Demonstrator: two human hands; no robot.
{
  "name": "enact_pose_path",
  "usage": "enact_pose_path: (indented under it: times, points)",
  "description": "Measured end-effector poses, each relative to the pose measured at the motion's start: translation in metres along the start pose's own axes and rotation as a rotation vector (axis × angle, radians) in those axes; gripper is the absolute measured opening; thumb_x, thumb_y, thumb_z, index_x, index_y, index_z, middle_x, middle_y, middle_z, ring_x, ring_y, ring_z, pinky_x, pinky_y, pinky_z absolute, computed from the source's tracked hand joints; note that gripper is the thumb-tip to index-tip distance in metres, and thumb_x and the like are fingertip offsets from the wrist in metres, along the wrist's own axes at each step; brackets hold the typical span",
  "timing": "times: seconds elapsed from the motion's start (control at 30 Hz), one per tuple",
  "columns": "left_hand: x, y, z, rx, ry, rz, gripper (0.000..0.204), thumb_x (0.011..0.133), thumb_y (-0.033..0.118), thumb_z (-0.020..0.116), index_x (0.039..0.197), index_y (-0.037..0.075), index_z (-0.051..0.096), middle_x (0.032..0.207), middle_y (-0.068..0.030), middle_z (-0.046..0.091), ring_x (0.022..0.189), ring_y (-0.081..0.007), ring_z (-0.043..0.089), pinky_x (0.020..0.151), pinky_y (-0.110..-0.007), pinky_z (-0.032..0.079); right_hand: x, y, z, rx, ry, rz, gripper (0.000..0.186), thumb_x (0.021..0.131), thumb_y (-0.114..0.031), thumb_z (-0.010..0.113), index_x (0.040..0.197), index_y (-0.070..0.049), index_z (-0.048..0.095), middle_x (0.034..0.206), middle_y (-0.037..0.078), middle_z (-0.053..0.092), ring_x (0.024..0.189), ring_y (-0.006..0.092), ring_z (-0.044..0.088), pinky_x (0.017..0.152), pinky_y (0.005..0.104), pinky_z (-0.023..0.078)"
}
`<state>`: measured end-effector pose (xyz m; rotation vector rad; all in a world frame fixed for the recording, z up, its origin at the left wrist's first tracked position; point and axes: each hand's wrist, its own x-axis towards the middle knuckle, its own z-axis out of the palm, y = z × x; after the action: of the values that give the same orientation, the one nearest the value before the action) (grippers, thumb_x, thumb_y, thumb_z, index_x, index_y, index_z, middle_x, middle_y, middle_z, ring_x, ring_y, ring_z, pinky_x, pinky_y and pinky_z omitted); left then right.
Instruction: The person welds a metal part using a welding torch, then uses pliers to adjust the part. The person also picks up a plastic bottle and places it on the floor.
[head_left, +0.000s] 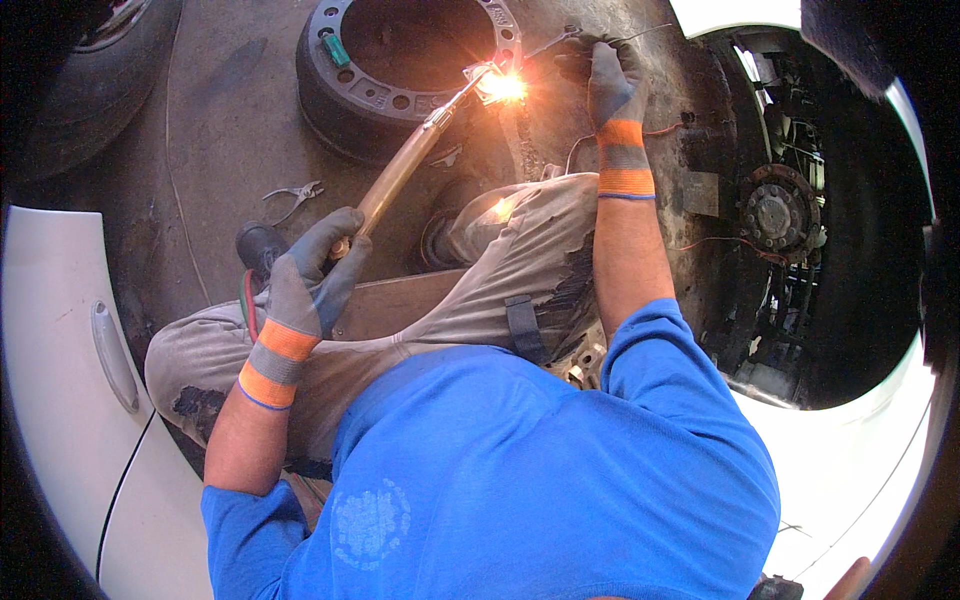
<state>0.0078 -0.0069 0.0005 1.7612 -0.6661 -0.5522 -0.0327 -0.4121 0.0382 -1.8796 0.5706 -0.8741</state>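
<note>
Over the dirty floor (230, 110), watching from far away, I had my left hand (318, 265) wrapped around a long brass torch (400, 165), its bright flame (503, 88) by the edge of a big round drum (345, 132), while my right hand (610, 85) pinched what looked like a thin rod (548, 43) near the flame.

"What colours does the left hand (318, 258) show?"
"A blue-grey glove (292, 283) with a cuff (275, 362) banded orange, grey, orange. The right hand (612, 88) wears the same pattern."
"And the torch (400, 170) in that left grip?"
"Golden brown nearest the grip, silvery farther out; the flame (504, 87) past it is white, edged orange."
"Beyond the grip?"
"A grey drum (345, 120) bearing a green piece (335, 49)."
"Bodyward of it?"
"Red and green hoses (249, 305), greyish-beige trousers (490, 260) with dark patches, a blue shirt (520, 450) with a pale round print."
</note>
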Motion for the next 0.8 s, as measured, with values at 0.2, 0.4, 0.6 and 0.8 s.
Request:
enact_pose_path:
  times: [0.2,0.4,0.6,0.8]
  points:
    - [0.000,0.003,-0.002,-0.009,-0.010,-0.035,0.028,0.089,0.014,0.066,0.112,0.000,0.062,0.114,-0.0143,0.065,0.104,-0.0170,0.062,0.091,-0.029,0.048,-0.008,-0.019,0.009,0.034,-0.016,0.034,0.020,0.094,-0.015,0.051,0.097,-0.002,0.066,0.089,0.004,0.067,0.075,0.0117,0.061,0.068,0.0267,0.051]
    - [0.000,-0.001,0.000,-0.051,-0.015,-0.031,0.028,0.089,0.015,0.066,0.113,0.000,0.062,0.114,-0.0145,0.065,0.104,-0.0173,0.062,0.091,-0.029,0.048,-0.009,-0.028,0.007,0.034,-0.024,0.023,0.020,0.094,-0.015,0.051,0.097,-0.002,0.066,0.091,0.004,0.067,0.080,0.0109,0.060,0.072,0.0261,0.050]
    - [-0.001,0.001,0.000,-0.017,-0.003,-0.014,0.028,0.088,0.014,0.067,0.112,0.000,0.063,0.113,-0.0137,0.066,0.102,-0.0165,0.063,0.090,-0.029,0.048,-0.008,-0.024,0.009,0.148,-0.040,0.101,0.021,0.095,-0.015,0.049,0.100,0.000,0.064,0.094,0.008,0.069,0.076,0.0167,0.066,0.069,0.0294,0.054]
    - [0.000,0.005,0.000,0.018,-0.013,-0.018,0.028,0.088,0.014,0.068,0.112,0.000,0.063,0.112,-0.0130,0.066,0.101,-0.0157,0.062,0.089,-0.028,0.048,0.002,-0.002,-0.002,0.081,-0.058,-0.003,0.022,0.095,-0.015,0.048,0.101,0.001,0.063,0.094,0.012,0.070,0.072,0.0210,0.068,0.064,0.0326,0.056]
